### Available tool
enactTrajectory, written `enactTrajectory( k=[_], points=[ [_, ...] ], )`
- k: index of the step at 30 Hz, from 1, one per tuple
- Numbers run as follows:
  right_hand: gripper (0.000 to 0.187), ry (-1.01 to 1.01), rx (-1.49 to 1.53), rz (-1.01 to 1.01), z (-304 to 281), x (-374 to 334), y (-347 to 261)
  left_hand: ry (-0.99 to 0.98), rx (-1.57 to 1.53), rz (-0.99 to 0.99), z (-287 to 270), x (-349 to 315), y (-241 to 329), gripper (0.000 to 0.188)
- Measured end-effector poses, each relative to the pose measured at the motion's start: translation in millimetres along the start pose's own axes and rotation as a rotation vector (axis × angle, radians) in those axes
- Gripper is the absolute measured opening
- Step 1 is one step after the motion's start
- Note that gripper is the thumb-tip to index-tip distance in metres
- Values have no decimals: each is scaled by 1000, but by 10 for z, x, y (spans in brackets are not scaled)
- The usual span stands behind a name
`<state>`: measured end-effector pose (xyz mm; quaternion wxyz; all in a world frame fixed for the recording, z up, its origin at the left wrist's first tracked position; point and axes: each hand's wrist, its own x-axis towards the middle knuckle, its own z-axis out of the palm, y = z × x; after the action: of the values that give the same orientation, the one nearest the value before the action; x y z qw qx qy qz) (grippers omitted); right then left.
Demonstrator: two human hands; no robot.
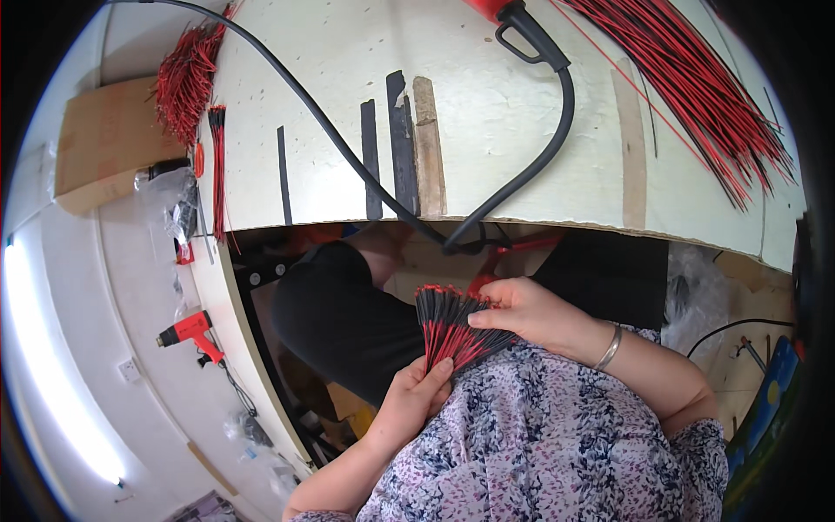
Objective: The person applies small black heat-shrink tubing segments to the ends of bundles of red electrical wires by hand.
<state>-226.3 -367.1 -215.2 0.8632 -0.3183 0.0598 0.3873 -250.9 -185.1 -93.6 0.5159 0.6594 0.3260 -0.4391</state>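
A fanned bundle of red and black wires (448,326) is held over my lap, its black sleeved ends and small orange-red tips pointing up and away from me. My left hand (416,391) closes around the narrow lower part, thumb on top. On the bundle's right side, my right hand (539,315) grips the black ends between thumb and fingers. A metal bangle (609,350) circles my right wrist. The fingers cover part of the wires, so what lies beneath them is hidden.
On the white worktable (513,130) ahead lie a long wire bundle (678,78), a thin wire bundle (217,165) and a red heat gun (500,7), whose black cable (557,113) loops over the edge. Another red tool (187,331) hangs left, near a cardboard box (117,139).
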Motion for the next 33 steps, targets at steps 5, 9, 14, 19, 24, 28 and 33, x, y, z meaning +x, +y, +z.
enactTrajectory(
  k=[5, 9, 14, 19, 24, 28, 33],
  points=[
    [33, 26, -14, 63, -84, -54, -118, 22, -21, 6, -5, -17, 9, 20],
    [42, -60, -26, 207, -82, -160, -142, 42, -80, 27, -31, -30, -4, 18],
    [24, -76, -36, 132, -62, -138, 2, 63, -32, 75, -8, -32, -8, 20],
    [20, -55, 22, 120, -53, -155, 5, 87, -6, 95, 4, -54, -1, 21],
    [28, -53, 74, 174, -106, -174, -77, 118, -34, 70, 1, -73, 4, 19],
    [37, -133, -62, 126, -98, -185, 4, 83, -100, 74, 2, -65, 9, 18],
    [27, -89, -33, 134, -27, -149, 3, 89, -90, 73, 4, -60, 2, 18]
  ],
)
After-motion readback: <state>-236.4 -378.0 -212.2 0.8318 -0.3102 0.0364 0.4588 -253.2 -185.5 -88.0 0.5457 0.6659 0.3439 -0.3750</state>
